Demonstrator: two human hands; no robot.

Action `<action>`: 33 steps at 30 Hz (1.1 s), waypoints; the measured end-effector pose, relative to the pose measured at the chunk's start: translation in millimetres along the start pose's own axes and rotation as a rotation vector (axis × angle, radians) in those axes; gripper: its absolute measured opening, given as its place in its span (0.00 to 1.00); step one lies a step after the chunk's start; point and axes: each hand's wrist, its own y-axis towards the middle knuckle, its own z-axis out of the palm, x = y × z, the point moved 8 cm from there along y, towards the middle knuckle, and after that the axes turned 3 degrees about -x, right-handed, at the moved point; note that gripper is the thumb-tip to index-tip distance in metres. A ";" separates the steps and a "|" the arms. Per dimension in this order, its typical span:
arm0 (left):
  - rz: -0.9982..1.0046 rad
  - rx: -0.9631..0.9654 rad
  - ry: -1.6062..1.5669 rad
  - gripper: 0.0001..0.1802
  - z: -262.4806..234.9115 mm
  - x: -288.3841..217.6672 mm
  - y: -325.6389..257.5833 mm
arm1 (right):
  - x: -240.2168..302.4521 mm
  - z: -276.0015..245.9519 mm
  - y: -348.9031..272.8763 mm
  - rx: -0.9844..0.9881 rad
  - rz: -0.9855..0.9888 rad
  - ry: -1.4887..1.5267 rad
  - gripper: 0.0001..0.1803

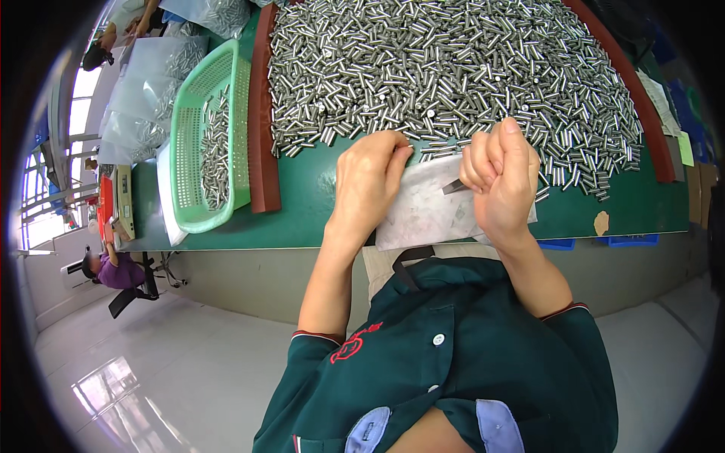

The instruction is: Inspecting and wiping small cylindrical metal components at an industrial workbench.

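A broad heap of short shiny metal pins (453, 68) covers the green table. My left hand (364, 181) is at the near edge of the heap, its fingers curled and pressed together; what they hold, if anything, is hidden. To its right, my right hand (502, 177) is raised in a closed fist, palm side partly showing. From the fist, toward the left, sticks out a dark grey metal piece (455, 186) that looks like a pin. A pale, smudged cloth or sheet (423, 211) lies under and between both hands at the table's front edge.
Left of the heap, past a red-brown rail (264, 151), stands a green plastic basket (179, 174) with pins in it. Clear bags of pins (143, 98) lie beyond. Another rail (634, 83) bounds the right side. Another person (121, 270) sits far left.
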 end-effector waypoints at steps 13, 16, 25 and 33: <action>-0.591 0.087 -1.126 0.07 11.4 48.8 -24.0 | -1.1 0.6 1.2 0.016 -0.007 -0.035 0.22; -0.590 0.083 -1.104 0.07 11.8 49.1 -25.5 | -2.5 -0.1 1.1 0.026 -0.004 -0.002 0.22; -0.601 0.091 -1.119 0.07 12.6 47.6 -25.0 | -0.8 0.2 1.4 0.009 -0.010 -0.030 0.22; -0.640 0.030 -1.332 0.16 9.2 46.4 -22.2 | -1.0 -0.8 1.5 -0.007 -0.008 -0.063 0.22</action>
